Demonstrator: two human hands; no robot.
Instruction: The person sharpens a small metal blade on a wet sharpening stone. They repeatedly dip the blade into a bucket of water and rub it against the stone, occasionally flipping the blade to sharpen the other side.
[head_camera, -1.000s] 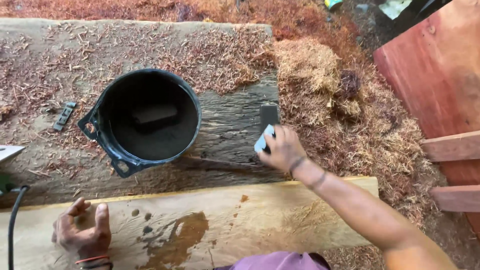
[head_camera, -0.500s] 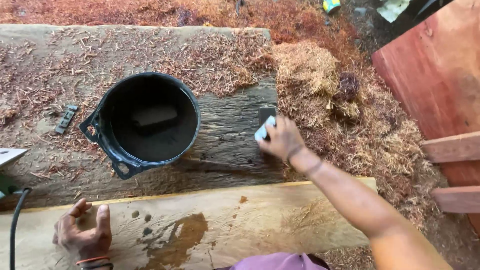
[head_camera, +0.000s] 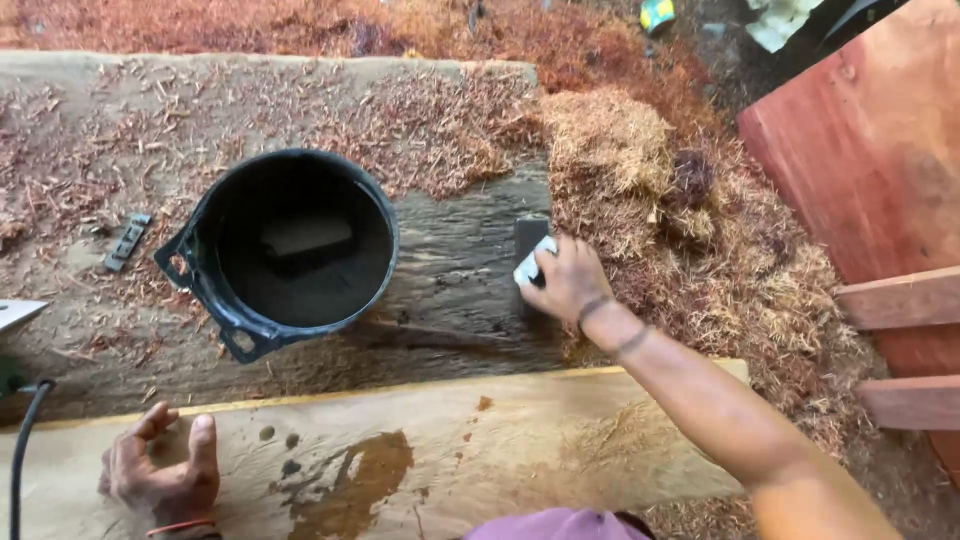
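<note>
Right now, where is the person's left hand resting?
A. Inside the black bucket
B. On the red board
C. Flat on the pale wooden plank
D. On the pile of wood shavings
C: the left hand lies palm down on the pale wooden plank, near a wet stain and apart from the black bucket.

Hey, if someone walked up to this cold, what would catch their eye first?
Probably the round black plastic bucket on the weathered grey timber slab, with reddish wood shavings scattered around. Next, the right hand pressing a small white object against a dark rectangular block, while the left hand rests on the pale wet plank.
</note>
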